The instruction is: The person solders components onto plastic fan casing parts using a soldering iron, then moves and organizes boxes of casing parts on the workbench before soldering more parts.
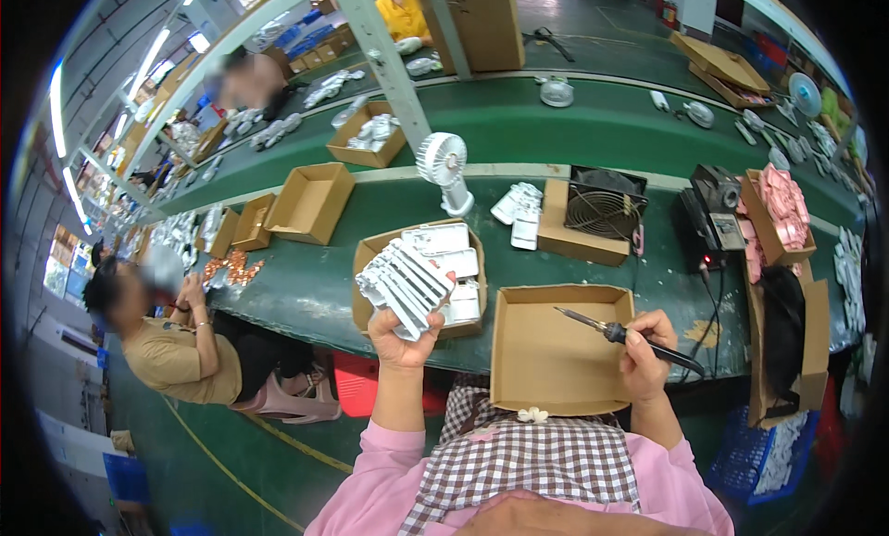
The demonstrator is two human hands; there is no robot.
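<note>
My left hand (401, 340) is wrapped round a stack of white plastic casings (405, 281), fanned out and tilted. The stack is above a cardboard box (363, 304) where more white casings (444, 242) lie. In my right hand (648, 351) is a soldering iron (618, 332), gripped by its black handle with the metal tip pointing to the left. Below the iron, a shallow cardboard tray (556, 388) stands at the table's front edge, with nothing seen inside it. A black cable trails from the iron's handle to the right.
A white handheld fan (444, 170) stands behind the box. Further right are white casings (519, 212), a black square fan (604, 210), a black soldering station (708, 221) with cables and a box of pink parts (782, 212). A co-worker (185, 351) sits at the left, beside copper-coloured pieces (233, 269).
</note>
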